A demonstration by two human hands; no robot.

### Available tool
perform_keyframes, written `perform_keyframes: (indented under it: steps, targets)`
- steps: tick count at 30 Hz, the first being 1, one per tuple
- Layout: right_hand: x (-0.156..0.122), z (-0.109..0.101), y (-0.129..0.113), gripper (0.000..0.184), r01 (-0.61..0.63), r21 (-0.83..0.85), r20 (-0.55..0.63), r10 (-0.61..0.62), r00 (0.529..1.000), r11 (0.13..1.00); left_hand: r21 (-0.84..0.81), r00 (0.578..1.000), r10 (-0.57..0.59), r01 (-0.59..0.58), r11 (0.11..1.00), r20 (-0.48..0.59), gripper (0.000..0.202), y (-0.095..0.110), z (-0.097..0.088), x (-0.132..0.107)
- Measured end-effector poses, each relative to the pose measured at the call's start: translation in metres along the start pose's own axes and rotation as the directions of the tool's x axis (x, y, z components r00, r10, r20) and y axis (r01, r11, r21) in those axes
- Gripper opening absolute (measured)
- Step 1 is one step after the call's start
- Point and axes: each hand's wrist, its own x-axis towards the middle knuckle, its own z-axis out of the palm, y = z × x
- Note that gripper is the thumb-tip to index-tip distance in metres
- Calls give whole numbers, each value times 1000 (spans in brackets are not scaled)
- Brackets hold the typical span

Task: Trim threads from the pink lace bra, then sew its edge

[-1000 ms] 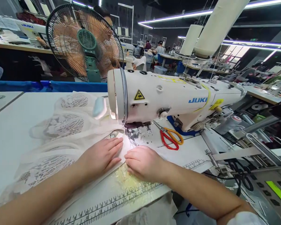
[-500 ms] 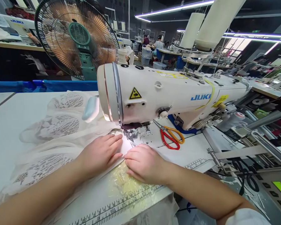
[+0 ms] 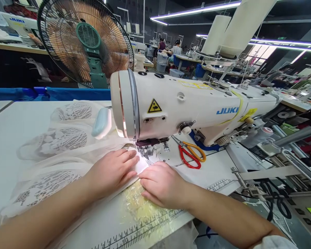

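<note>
A white JUKI sewing machine [image 3: 186,107] stands across the table, its needle and presser foot [image 3: 145,149] just beyond my fingers. White lace fabric [image 3: 59,145] spreads to the left and runs under the foot. My left hand [image 3: 111,171] lies flat on the fabric, fingers stretched toward the needle. My right hand [image 3: 162,185] presses down beside it with fingers together and slightly curled on the fabric's edge. Both hands sit close to each other in front of the foot.
Red and orange scissors [image 3: 190,155] lie on the machine bed right of the needle. A green standing fan [image 3: 86,45] turns behind the table. A printed ruler [image 3: 145,226] runs along the table's front edge. Large thread cones [image 3: 238,26] rise at the back right. Other people work far behind.
The view has shifted slightly. Both hands stay pressed on the fabric by the presser foot, having crept a little toward the right.
</note>
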Motion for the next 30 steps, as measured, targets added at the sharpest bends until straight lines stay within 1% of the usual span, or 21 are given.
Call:
perform_keyframes:
  steps: [5,9,12,15,17,19,21,25,30]
  targets:
    - [1,0,-1,22,-1,-1,-16,1,1000,1000,31,999,20,-19,999,-42,45,-1,3,-1]
    - [1,1,-1,22,-27,-16,30,28,999,999,46,998,22,-19,999,-63,48,-8,4,2]
    - [0,3,-2,21,-54,-35,51,56,997,998,79,995,36,-29,996,-88,48,-12,1,5]
    - [-2,6,-2,24,-73,-63,74,77,994,995,109,982,127,-112,988,-143,41,-8,-2,5]
    - [-3,7,-2,27,-82,-77,102,90,991,994,89,964,204,-191,978,-172,37,-3,-3,2]
    - [-3,8,-3,27,-95,-83,129,105,986,992,72,949,254,-245,967,-187,34,1,-1,-1]
    - [-4,7,-3,27,-102,-88,137,114,984,991,82,940,277,-266,961,-197,32,1,3,-3]
    - [-5,7,-3,30,-93,-106,112,104,988,990,94,932,299,-285,954,-204,33,-9,10,-3]
    - [-6,8,-4,29,-116,-96,152,130,980,989,163,920,337,-308,937,-198,33,-15,3,2]
